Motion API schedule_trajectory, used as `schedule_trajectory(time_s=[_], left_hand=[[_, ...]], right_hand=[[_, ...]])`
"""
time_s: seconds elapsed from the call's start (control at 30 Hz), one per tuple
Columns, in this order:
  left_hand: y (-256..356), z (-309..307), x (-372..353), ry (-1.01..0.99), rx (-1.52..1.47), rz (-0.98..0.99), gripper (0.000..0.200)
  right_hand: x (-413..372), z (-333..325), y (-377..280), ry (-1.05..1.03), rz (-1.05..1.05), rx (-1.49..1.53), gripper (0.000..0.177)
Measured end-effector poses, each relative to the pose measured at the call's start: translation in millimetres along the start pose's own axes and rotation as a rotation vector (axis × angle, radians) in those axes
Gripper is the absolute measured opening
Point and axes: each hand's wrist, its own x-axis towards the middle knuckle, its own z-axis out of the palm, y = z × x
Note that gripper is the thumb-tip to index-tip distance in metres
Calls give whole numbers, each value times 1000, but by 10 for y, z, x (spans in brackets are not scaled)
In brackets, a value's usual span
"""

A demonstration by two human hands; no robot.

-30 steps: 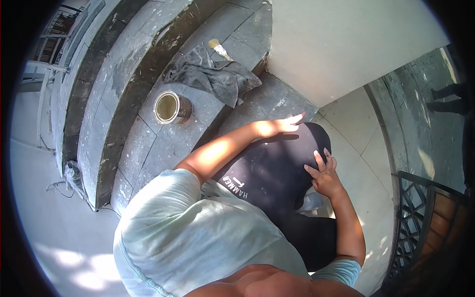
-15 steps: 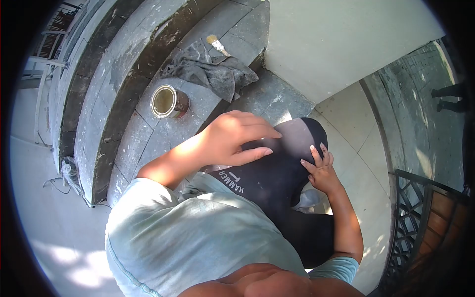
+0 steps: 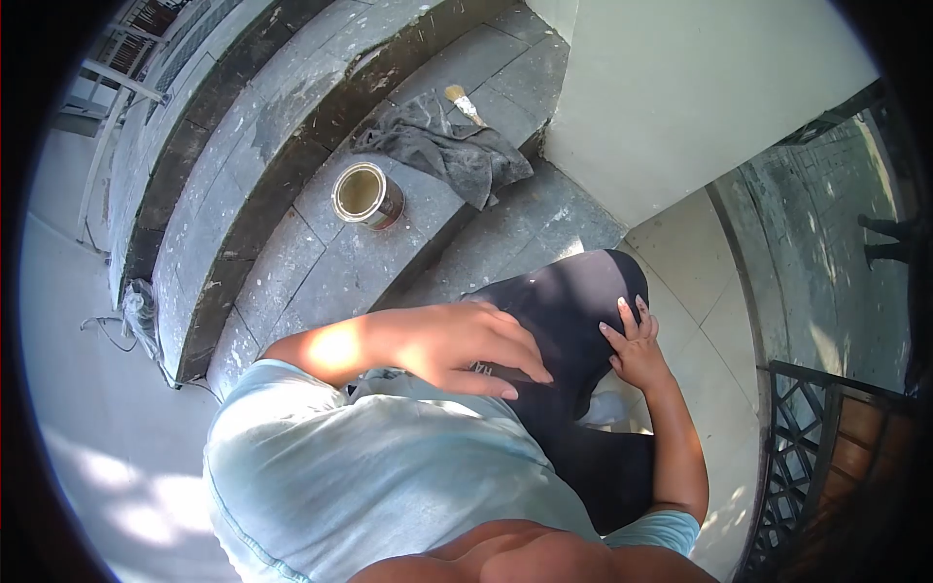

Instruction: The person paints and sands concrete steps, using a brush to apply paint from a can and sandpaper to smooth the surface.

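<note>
My left hand (image 3: 476, 342) hovers over the thigh of my black trousers (image 3: 559, 301), fingers loosely apart and nothing in them. On my bent knee rests my right hand (image 3: 639, 348), its fingers spread over the dark fabric. Nearest to my left hand on the steps is an open can (image 3: 389, 206), brown-sided with a pale, smeared inside. Behind it a crumpled grey cloth (image 3: 457, 151) lies over the step edge. A paintbrush (image 3: 465, 105) with pale bristles and a whitish handle lies beside the cloth.
Curved grey steps (image 3: 233, 185) with white spatters rise on the left. A pale wall block (image 3: 700, 107) stands at the upper right. A black metal gate (image 3: 802, 428) is at the lower right, and a plastic-wrapped bundle with a cable (image 3: 141, 316) lies at the far left.
My left hand has drawn back towards my body, lower over the thigh. The view has shifted, so the can, cloth and brush appear further right and slightly lower. My right hand stays on the knee.
</note>
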Motion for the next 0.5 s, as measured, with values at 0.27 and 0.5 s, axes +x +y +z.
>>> schedule_trajectory(time_s=[0.27, 0.5], left_hand=[[375, 1031, 521, -271, -630, 864, 25], [557, 1002, 651, 190, -610, 722, 27]], right_hand=[[8, -71, -75, -42, 49, -35, 80], [-1, -115, -134, -90, 65, -42, 83]])
